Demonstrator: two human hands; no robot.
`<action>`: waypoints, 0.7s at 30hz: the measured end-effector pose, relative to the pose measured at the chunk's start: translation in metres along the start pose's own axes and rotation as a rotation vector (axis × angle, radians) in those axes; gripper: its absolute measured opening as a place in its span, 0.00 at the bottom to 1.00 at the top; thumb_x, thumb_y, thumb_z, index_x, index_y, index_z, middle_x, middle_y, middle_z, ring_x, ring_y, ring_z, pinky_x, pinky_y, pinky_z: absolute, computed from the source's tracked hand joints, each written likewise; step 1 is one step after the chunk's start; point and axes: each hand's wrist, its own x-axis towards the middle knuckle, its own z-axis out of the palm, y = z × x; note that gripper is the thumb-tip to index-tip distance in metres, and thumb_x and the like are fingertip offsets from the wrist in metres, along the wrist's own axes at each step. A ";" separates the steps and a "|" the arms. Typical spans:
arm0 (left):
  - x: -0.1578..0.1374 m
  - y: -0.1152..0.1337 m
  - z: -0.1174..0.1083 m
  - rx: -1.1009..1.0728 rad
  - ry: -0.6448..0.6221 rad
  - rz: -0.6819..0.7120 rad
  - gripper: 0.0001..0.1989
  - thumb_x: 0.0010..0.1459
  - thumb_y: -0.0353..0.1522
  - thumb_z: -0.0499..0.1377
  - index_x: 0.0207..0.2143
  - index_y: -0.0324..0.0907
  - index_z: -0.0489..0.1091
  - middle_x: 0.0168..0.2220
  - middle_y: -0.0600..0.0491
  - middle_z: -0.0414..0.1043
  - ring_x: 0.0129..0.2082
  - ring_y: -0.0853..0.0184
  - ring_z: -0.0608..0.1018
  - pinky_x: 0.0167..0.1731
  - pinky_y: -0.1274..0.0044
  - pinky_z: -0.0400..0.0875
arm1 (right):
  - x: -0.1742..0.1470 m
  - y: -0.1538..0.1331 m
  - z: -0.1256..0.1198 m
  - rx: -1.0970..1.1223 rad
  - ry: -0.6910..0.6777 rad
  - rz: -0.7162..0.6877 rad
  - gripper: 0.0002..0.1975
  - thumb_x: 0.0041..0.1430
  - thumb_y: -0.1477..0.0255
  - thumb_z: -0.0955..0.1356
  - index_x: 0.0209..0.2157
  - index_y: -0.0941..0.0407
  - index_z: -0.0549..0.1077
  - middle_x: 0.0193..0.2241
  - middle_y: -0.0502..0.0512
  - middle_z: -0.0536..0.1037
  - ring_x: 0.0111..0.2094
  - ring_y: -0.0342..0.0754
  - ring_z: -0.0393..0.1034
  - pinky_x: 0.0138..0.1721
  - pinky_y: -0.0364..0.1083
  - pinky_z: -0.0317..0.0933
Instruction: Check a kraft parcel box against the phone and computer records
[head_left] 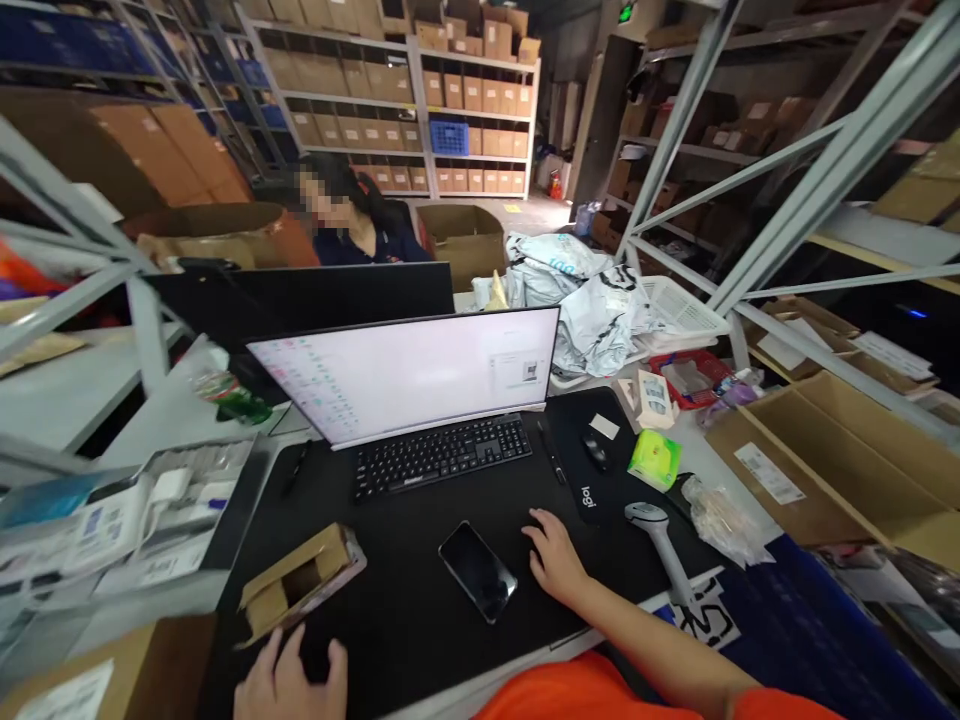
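Our left hand (289, 680) lies flat and empty on the mat (420, 600), just below the open box (300, 582); a careless sweep could shove it off the edge. Our right hand (556, 558) rests palm down, fingers loose, holding nothing, beside the phone (478, 571), which a nudge could slide. The scanner (660, 545) lies farther right.

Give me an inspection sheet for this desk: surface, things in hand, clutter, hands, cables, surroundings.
Surface: black desk mat.
Things: phone face up beside right hand; small open carton above left hand.
Clutter: keyboard, mouse, barcode scanner, green box, pen.
Hands: both flat on the mat, holding nothing.
Cables: nothing seen.
Surroundings: lit monitor, seated co-worker, carton shelves.
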 end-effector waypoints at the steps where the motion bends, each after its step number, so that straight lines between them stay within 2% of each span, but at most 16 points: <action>1: 0.010 0.004 -0.004 0.068 -0.023 -0.018 0.26 0.58 0.37 0.61 0.58 0.40 0.67 0.61 0.33 0.67 0.61 0.37 0.71 0.59 0.43 0.64 | 0.000 -0.004 -0.003 0.007 -0.010 0.009 0.26 0.54 0.82 0.64 0.54 0.55 0.75 0.60 0.66 0.70 0.63 0.62 0.65 0.61 0.65 0.66; 3: 0.030 0.006 -0.008 0.154 -0.096 -0.075 0.22 0.62 0.37 0.56 0.56 0.34 0.68 0.64 0.28 0.62 0.65 0.37 0.65 0.61 0.43 0.60 | -0.003 -0.008 -0.007 0.012 -0.012 0.038 0.23 0.57 0.81 0.64 0.53 0.56 0.75 0.60 0.67 0.70 0.63 0.63 0.65 0.61 0.66 0.65; 5: 0.047 0.001 -0.007 0.087 -0.175 -0.095 0.18 0.63 0.35 0.54 0.49 0.31 0.72 0.64 0.27 0.61 0.66 0.36 0.61 0.62 0.44 0.57 | -0.010 -0.007 -0.009 0.016 -0.005 0.061 0.21 0.58 0.80 0.64 0.52 0.56 0.75 0.60 0.67 0.69 0.63 0.64 0.65 0.61 0.67 0.65; 8: 0.064 -0.012 -0.005 0.032 -0.206 -0.122 0.13 0.63 0.33 0.52 0.39 0.36 0.75 0.54 0.34 0.73 0.58 0.44 0.72 0.65 0.50 0.56 | -0.025 -0.002 -0.011 0.037 -0.005 0.063 0.20 0.57 0.79 0.64 0.51 0.54 0.75 0.60 0.66 0.69 0.61 0.65 0.66 0.60 0.68 0.66; 10: 0.069 -0.016 -0.007 -0.011 -0.180 -0.151 0.12 0.63 0.33 0.53 0.37 0.37 0.74 0.48 0.37 0.77 0.52 0.48 0.76 0.63 0.52 0.60 | -0.034 -0.002 -0.012 0.062 -0.018 0.048 0.20 0.57 0.78 0.65 0.50 0.52 0.75 0.60 0.65 0.69 0.61 0.65 0.66 0.59 0.68 0.66; 12: 0.069 -0.010 -0.016 -0.084 -0.131 -0.161 0.12 0.64 0.36 0.54 0.37 0.38 0.74 0.47 0.39 0.78 0.50 0.51 0.78 0.58 0.57 0.68 | -0.037 -0.007 -0.015 0.104 -0.023 0.046 0.19 0.57 0.78 0.65 0.49 0.51 0.75 0.60 0.65 0.68 0.61 0.65 0.66 0.59 0.68 0.67; 14: 0.064 0.003 -0.033 -0.160 -0.061 -0.153 0.13 0.65 0.38 0.54 0.37 0.39 0.74 0.49 0.41 0.78 0.51 0.54 0.78 0.55 0.62 0.72 | -0.031 -0.020 -0.022 0.184 -0.032 0.071 0.18 0.58 0.76 0.65 0.49 0.51 0.75 0.60 0.64 0.68 0.61 0.64 0.66 0.59 0.67 0.67; 16: 0.056 0.023 -0.054 -0.244 0.034 -0.119 0.12 0.66 0.38 0.56 0.38 0.41 0.75 0.49 0.44 0.78 0.51 0.58 0.78 0.58 0.64 0.71 | -0.014 -0.043 -0.035 0.317 -0.064 0.084 0.17 0.61 0.73 0.65 0.52 0.51 0.73 0.59 0.65 0.69 0.60 0.62 0.69 0.57 0.63 0.69; 18: 0.046 0.044 -0.079 -0.369 0.155 -0.031 0.06 0.64 0.33 0.59 0.38 0.42 0.75 0.48 0.46 0.78 0.51 0.59 0.79 0.60 0.61 0.71 | 0.011 -0.074 -0.058 0.475 -0.133 0.021 0.22 0.63 0.68 0.67 0.58 0.52 0.69 0.60 0.66 0.69 0.58 0.60 0.71 0.54 0.59 0.73; 19: 0.042 0.054 -0.091 -0.420 0.203 0.032 0.04 0.63 0.30 0.61 0.39 0.43 0.76 0.48 0.48 0.78 0.51 0.60 0.79 0.60 0.60 0.71 | 0.025 -0.092 -0.072 0.537 -0.167 -0.047 0.28 0.62 0.66 0.69 0.63 0.52 0.64 0.62 0.67 0.67 0.61 0.60 0.68 0.56 0.58 0.71; 21: 0.035 0.072 -0.114 -0.472 0.261 0.158 0.11 0.59 0.23 0.62 0.42 0.44 0.76 0.49 0.49 0.78 0.52 0.59 0.78 0.61 0.55 0.71 | 0.055 -0.130 -0.102 0.548 -0.208 -0.232 0.47 0.55 0.60 0.75 0.70 0.51 0.52 0.68 0.68 0.59 0.68 0.64 0.58 0.64 0.62 0.63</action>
